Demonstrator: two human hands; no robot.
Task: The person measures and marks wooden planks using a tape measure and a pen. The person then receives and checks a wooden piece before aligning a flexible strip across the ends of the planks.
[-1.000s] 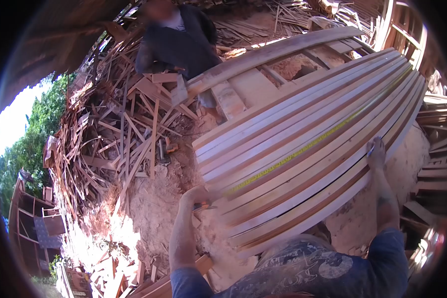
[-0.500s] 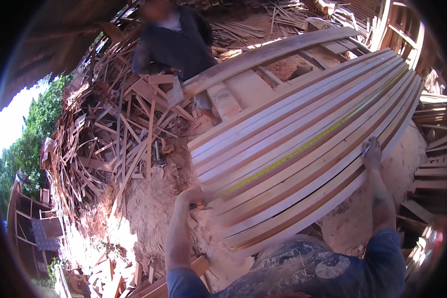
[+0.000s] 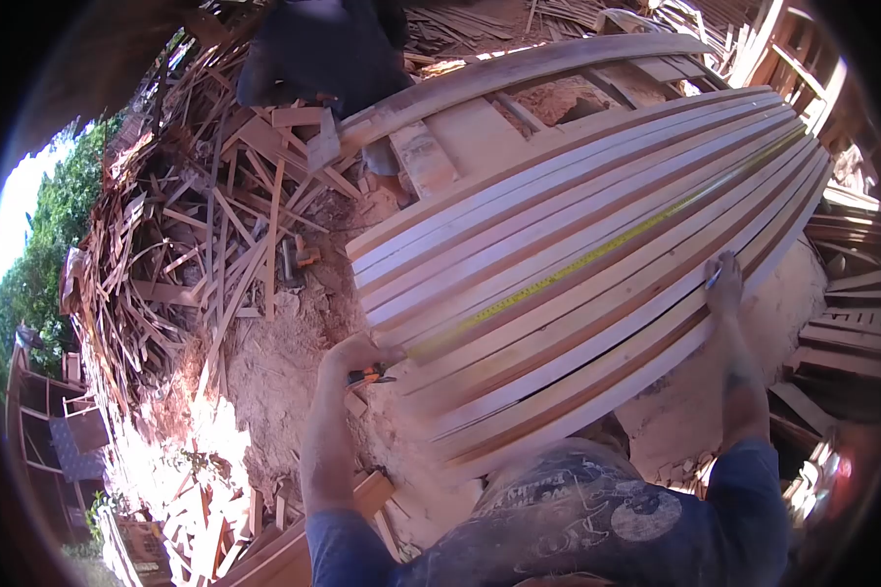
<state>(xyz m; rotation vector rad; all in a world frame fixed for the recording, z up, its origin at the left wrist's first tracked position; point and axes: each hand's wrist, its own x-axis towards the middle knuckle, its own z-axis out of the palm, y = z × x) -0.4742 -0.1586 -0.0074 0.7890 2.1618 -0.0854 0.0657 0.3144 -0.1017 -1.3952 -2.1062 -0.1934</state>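
A long yellow tape measure [image 3: 568, 266] lies stretched along a row of light and reddish-brown wooden strips [image 3: 597, 318]. At the near-left end of the strips, my left hand [image 3: 358, 350] is closed at the tape's end; its fingertips are blurred. My right hand [image 3: 724, 286] rests on the right-hand strips, its fingers closed around a small, slim, pale thing that looks like a pen [image 3: 712, 281]. An orange-and-black tool [image 3: 367, 376] shows just below my left hand, apparently on the ground.
Across the strips stands another person [image 3: 328, 59], beside a long curved board [image 3: 519, 76]. A large heap of scrap wood [image 3: 196, 225] fills the left side, with an orange-handled power tool [image 3: 299, 259] on the dusty ground. Stacked boards [image 3: 847, 333] lie at the right.
The view has shifted slightly, so the strips and ground appear higher and further left. My left hand stays at the tape's end, and my right hand stays on the strips with the pen.
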